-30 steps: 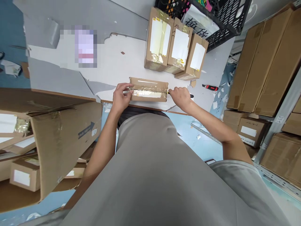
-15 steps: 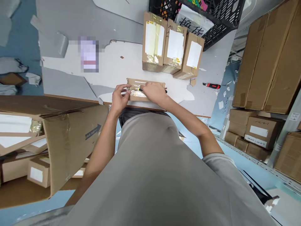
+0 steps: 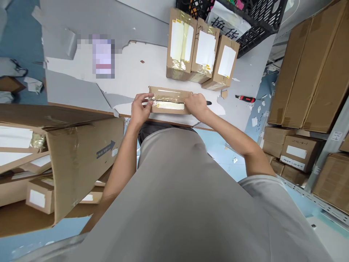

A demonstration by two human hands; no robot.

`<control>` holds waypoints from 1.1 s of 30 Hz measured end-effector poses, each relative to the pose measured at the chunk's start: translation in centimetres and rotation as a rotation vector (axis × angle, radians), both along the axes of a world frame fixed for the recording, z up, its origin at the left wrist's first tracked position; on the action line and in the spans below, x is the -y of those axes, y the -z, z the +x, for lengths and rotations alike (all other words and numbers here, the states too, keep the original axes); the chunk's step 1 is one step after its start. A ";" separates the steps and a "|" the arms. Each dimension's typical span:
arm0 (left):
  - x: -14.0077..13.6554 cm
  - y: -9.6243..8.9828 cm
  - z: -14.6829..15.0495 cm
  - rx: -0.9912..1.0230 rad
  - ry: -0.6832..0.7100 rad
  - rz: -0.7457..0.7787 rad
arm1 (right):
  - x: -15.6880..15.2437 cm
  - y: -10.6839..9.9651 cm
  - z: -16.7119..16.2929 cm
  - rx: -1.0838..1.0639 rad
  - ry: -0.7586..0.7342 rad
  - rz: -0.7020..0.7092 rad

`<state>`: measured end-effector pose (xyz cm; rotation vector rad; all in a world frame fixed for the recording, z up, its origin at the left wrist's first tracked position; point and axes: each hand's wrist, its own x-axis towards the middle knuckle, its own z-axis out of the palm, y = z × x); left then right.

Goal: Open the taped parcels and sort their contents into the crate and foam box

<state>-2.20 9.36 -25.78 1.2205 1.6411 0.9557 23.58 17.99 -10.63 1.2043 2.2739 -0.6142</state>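
Observation:
A small taped cardboard box [image 3: 170,92] lies near the front edge of the table. A dark slit runs along its top between the tape and a pale label strip. My left hand [image 3: 141,109] grips the box's left end, thumb and fingers at the edge. Over the right end is my right hand [image 3: 196,105], closed around a utility knife [image 3: 209,103]. The knife's black handle end pokes out to the right of the fist; its blade is hidden.
Three taped cartons [image 3: 181,43] stand behind, by a black plastic crate [image 3: 256,32]. To the right lies a red-and-black cutter [image 3: 247,99]. A large open carton [image 3: 84,163] with boxes inside is at left. Shelves with cartons [image 3: 297,76] line the right.
My right hand has moved right along the box with the knife, and a slit now shows across its top. My left hand has stayed at the left end.

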 end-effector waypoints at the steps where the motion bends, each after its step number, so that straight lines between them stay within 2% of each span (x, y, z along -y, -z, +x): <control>1: 0.0 0.0 0.1 -0.001 0.000 0.001 | 0.0 -0.5 1.4 0.071 0.029 0.029; 3: 0.0 0.0 0.1 0.003 -0.002 0.002 | 0.1 -1.7 4.3 0.181 0.078 0.071; 5: 0.1 0.0 -0.1 0.011 -0.009 -0.003 | 0.3 -2.4 7.1 0.153 0.117 0.076; 8: 0.2 -0.2 -0.8 0.013 -0.051 -0.027 | 0.9 -1.4 10.5 -0.143 0.293 0.039; 10: 0.3 -0.2 -1.6 0.013 -0.089 -0.048 | 1.9 0.9 11.4 -0.431 0.557 -0.002; 12: 0.3 -0.2 -2.6 0.017 -0.125 -0.069 | 3.2 4.0 10.7 -0.646 0.884 -0.048; 14: 0.2 -0.2 -3.5 0.018 -0.155 -0.086 | 4.6 6.8 8.8 -0.738 1.136 -0.135; 16: 0.1 -0.2 -4.1 0.004 -0.178 -0.097 | 5.8 8.7 6.4 -0.783 1.286 -0.245; 18: 0.1 -0.3 -4.5 -0.024 -0.187 -0.102 | 6.7 9.5 4.4 -0.844 1.363 -0.318; 22: 0.3 -0.6 -4.2 -0.084 -0.186 -0.099 | 7.4 8.9 3.4 -0.929 1.418 -0.310; 26: 0.6 -0.1 -2.0 -0.081 -0.113 -0.139 | 7.5 6.3 5.1 -0.894 1.381 -0.139; 30: 0.8 1.3 1.9 0.004 0.021 -0.288 | 7.6 3.1 6.2 -0.722 1.202 0.139; 33: 0.7 1.7 3.5 0.048 0.142 -0.376 | 7.8 2.1 5.9 -0.579 1.025 0.284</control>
